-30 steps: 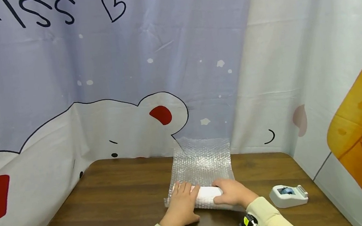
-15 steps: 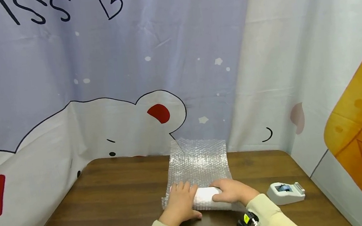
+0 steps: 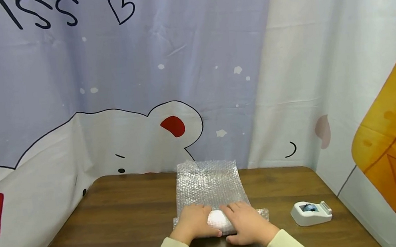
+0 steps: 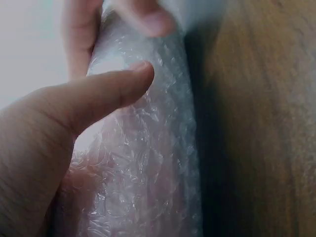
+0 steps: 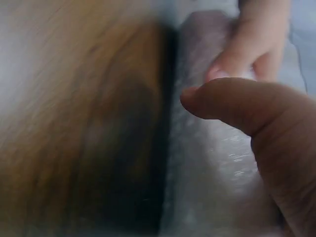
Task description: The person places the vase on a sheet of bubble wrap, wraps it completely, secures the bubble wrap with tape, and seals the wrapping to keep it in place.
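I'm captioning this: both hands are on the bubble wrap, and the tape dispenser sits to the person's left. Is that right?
The side is wrong: the head view shows the tape dispenser to the person's right. The left hand and right hand are indeed on the bubble wrap.

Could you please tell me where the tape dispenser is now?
In the head view, the white tape dispenser sits on the right part of the wooden table, well to the right of the right hand.

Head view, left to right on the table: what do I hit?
Left hand → middle of the bubble-wrapped roll → right hand → tape dispenser. Flat wrap left out: overlaps behind the hands.
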`<state>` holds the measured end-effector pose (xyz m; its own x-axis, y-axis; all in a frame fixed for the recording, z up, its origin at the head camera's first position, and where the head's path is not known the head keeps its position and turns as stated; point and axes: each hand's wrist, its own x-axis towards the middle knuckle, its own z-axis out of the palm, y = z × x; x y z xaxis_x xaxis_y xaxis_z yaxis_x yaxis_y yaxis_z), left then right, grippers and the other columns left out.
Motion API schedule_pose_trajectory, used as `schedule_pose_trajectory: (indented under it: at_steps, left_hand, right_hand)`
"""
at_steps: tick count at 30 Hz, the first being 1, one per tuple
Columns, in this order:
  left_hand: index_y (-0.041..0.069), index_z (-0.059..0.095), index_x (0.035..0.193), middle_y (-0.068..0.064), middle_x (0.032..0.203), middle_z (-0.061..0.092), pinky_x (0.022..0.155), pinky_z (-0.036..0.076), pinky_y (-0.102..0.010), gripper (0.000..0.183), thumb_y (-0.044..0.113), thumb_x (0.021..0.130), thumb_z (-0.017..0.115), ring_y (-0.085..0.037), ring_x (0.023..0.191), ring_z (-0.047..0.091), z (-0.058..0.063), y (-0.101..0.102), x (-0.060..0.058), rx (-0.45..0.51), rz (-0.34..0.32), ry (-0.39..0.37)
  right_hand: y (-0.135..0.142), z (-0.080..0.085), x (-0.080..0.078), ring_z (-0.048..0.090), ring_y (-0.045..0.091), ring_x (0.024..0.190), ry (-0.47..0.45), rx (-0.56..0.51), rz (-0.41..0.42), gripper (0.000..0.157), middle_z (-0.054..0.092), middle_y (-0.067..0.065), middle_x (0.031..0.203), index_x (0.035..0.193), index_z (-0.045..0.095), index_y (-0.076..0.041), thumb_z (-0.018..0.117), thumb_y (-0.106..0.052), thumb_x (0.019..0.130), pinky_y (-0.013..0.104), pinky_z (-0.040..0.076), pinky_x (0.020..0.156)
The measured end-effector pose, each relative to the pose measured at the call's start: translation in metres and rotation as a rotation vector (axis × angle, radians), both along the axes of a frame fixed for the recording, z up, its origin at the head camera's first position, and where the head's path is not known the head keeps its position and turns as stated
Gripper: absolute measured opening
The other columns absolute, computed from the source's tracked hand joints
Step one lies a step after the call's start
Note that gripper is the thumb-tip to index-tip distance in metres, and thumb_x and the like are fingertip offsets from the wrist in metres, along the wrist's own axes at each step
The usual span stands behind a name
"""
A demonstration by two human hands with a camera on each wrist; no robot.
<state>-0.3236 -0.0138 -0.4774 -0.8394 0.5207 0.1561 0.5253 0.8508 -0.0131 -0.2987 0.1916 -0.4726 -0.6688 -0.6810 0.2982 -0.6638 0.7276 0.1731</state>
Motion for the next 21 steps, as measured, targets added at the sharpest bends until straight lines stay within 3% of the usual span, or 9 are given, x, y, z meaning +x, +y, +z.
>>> schedule_pose_trajectory:
  at_steps: [5,9,12,16,21]
  left_hand:
    - [0.019,0.061,0.105,0.001,0.091,0.064,0.065,0.046,-0.041,0.075,0.077,0.058,0.058,-0.022,0.079,0.059,0.005,-0.001,0.002,0.024,0.001,-0.044]
    - [0.019,0.061,0.105,0.002,0.089,0.064,0.063,0.045,-0.040,0.073,0.076,0.059,0.058,-0.021,0.076,0.058,0.008,-0.002,0.003,0.041,-0.019,-0.036]
    - [0.021,0.058,0.114,0.004,0.094,0.064,0.065,0.046,-0.039,0.074,0.074,0.061,0.058,-0.019,0.077,0.059,0.009,-0.005,0.003,0.084,-0.054,-0.052]
    - [0.022,0.050,0.128,0.002,0.113,0.060,0.082,0.044,-0.046,0.080,0.071,0.065,0.059,-0.021,0.096,0.058,0.014,-0.009,0.005,0.159,-0.075,-0.087]
    - [0.021,0.045,0.134,-0.007,0.126,0.051,0.096,0.027,-0.060,0.078,0.064,0.070,0.063,-0.030,0.117,0.045,0.018,-0.006,0.020,0.113,-0.046,-0.041]
  right_hand:
    - [-0.004,-0.008,-0.002,0.054,0.021,0.092,0.065,-0.005,-0.030,0.086,0.055,0.001,0.098,0.121,0.048,-0.012,0.073,-0.061,0.055,0.040,0.044,0.082]
    - [-0.004,-0.011,-0.005,0.055,0.021,0.088,0.117,-0.011,-0.026,0.083,0.055,0.001,0.095,0.116,0.050,-0.013,0.076,-0.059,0.053,0.040,0.045,0.078]
    - [-0.004,-0.012,-0.009,0.056,0.021,0.087,0.134,-0.006,-0.025,0.079,0.056,0.001,0.094,0.114,0.051,-0.014,0.076,-0.058,0.054,0.040,0.046,0.078]
    - [-0.005,-0.013,-0.015,0.056,0.020,0.087,0.122,-0.002,-0.036,0.074,0.057,-0.001,0.094,0.112,0.052,-0.016,0.075,-0.058,0.056,0.040,0.046,0.076]
    - [-0.006,-0.010,-0.018,0.056,0.016,0.081,0.040,0.009,-0.052,0.067,0.058,-0.003,0.093,0.110,0.056,-0.016,0.072,-0.057,0.058,0.037,0.047,0.067]
